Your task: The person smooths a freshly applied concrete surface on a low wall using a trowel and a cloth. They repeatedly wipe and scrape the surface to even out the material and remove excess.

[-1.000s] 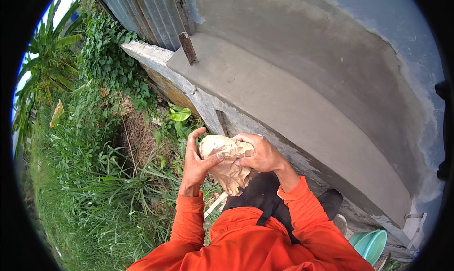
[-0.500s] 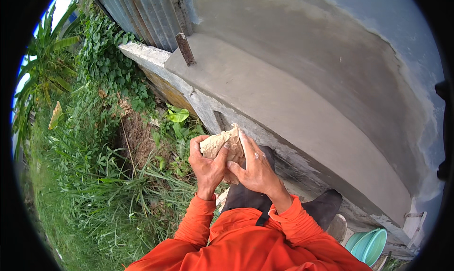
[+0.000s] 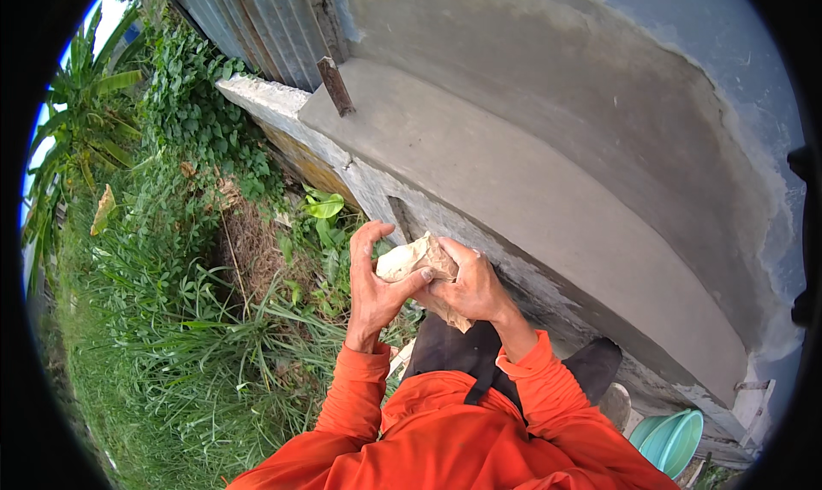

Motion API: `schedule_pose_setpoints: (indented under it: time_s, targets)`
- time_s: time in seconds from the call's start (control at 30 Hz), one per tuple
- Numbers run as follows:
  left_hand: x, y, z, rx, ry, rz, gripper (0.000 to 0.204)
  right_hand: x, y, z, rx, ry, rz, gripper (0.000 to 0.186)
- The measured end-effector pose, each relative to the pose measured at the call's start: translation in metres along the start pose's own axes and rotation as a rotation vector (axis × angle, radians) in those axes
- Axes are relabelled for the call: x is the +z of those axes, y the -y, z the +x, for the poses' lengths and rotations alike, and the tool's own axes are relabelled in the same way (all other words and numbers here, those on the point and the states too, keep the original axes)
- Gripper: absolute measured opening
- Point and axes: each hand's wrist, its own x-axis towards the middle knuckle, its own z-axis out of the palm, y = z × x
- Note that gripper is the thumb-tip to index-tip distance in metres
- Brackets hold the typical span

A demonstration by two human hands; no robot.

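Note:
A wad of crumpled tan paper (image 3: 414,257) is between my two hands in front of my body, its torn lower end hanging beneath the fingers. My right hand (image 3: 476,289) is closed around its right side. From the left, my left hand (image 3: 374,283) cups it loosely: the thumb presses on the paper, while the index finger is bent and lifted clear of it. The other left fingers are mostly hidden. Pale smears mark the fingers.
A low wall with a smooth cement ledge (image 3: 514,173) runs diagonally at my right. A rusty metal piece (image 3: 335,86) sticks up near its far end, by corrugated sheeting (image 3: 248,28). Tall grass (image 3: 188,362) grows at left. Green basins (image 3: 672,443) stand lower right.
My right hand has gone from lying flat along the paper to gripping it. The left index finger has lifted off. The wad has turned and looks more compact.

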Motion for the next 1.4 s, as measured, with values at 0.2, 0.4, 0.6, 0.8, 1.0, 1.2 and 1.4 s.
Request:
schedule_pose_setpoints:
  time_s: [0.2,0.4,0.6,0.8,1.0,1.2,1.4]
  targets:
    - [-0.002,-0.006,0.004,-0.335,0.203,-0.378,0.045,-0.003,0.007,-0.011,0.07,-0.028,-0.147,0.063]
    - [-0.001,0.001,0.007,-0.329,-0.13,-0.422,0.034,0.003,-0.005,-0.042,0.093,-0.262,-0.212,0.084]
    - [0.015,0.009,-0.006,-0.546,-0.176,-0.974,0.036,0.008,-0.04,-0.047,0.101,-0.005,0.648,0.035]
    - [0.02,0.016,-0.02,-0.622,-0.296,-1.102,0.035,-0.001,-0.047,-0.041,0.311,0.092,0.956,0.05]
    - [0.01,0.034,-0.024,-0.321,-0.49,-0.726,0.029,-0.017,-0.012,-0.049,0.166,-0.271,0.11,0.067]
    - [0.024,0.022,-0.041,-0.166,-0.542,-0.369,0.034,0.004,0.001,-0.048,0.394,-0.162,0.175,0.077]
    - [0.04,0.014,-0.058,-0.304,-0.454,-0.807,0.031,0.031,-0.027,-0.03,0.141,-0.135,0.704,0.048]
